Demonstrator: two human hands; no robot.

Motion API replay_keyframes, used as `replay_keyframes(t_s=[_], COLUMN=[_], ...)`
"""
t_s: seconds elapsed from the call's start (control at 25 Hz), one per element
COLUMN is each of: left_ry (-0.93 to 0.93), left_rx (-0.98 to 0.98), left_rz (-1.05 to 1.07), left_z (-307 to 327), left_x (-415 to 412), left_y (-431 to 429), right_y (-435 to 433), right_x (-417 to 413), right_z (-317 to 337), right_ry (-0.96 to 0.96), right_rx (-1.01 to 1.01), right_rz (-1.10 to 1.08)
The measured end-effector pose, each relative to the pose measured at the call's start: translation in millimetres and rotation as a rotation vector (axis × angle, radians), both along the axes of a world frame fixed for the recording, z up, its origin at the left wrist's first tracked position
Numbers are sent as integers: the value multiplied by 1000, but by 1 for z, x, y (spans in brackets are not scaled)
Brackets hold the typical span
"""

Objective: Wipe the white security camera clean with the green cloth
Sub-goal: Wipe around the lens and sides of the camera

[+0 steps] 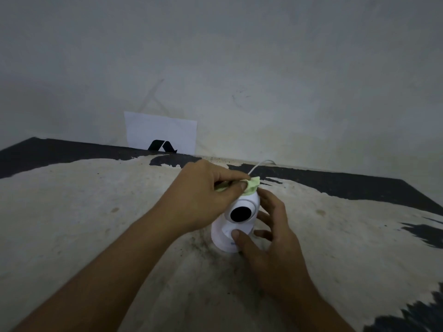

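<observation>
The white security camera (224,232) stands upright in the middle of the worn table, its round black lens facing me. My left hand (203,200) pinches the green cloth (324,185) and presses it on the top of the camera's head. My right hand (266,238) grips the camera's base from the right, thumb on the front, fingers wrapped behind. Most of the cloth is hidden under my left fingers.
A thin white cable (260,164) runs from behind the camera to the wall. A white paper with a black logo (161,133) leans against the wall at the back. The table (96,224) has peeling black paint along its far and right edges.
</observation>
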State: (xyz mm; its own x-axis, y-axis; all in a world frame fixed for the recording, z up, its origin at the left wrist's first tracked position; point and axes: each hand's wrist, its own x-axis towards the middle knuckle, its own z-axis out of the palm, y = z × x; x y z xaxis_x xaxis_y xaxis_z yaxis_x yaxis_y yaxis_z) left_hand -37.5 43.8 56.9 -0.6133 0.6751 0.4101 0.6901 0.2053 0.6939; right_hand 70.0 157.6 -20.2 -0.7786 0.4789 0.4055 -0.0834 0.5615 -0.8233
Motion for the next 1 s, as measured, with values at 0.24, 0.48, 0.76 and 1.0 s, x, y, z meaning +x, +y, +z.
replay_keyframes(t_s=[0.24, 0.48, 0.76, 1.0], left_ry=[-52, -103, 140, 332], left_rx=[-79, 89, 270, 322], left_rz=[-63, 49, 106, 15], left_z=[7, -5, -35, -51], left_x=[-7, -2, 12, 9], left_y=[11, 5, -11, -18], right_y=[1, 3, 3, 4], right_x=[1, 1, -1, 3], right_z=[1, -3, -7, -1], right_ry=[-26, -8, 15, 27], right_rx=[19, 50, 66, 56], right_rz=[-17, -11, -28, -9])
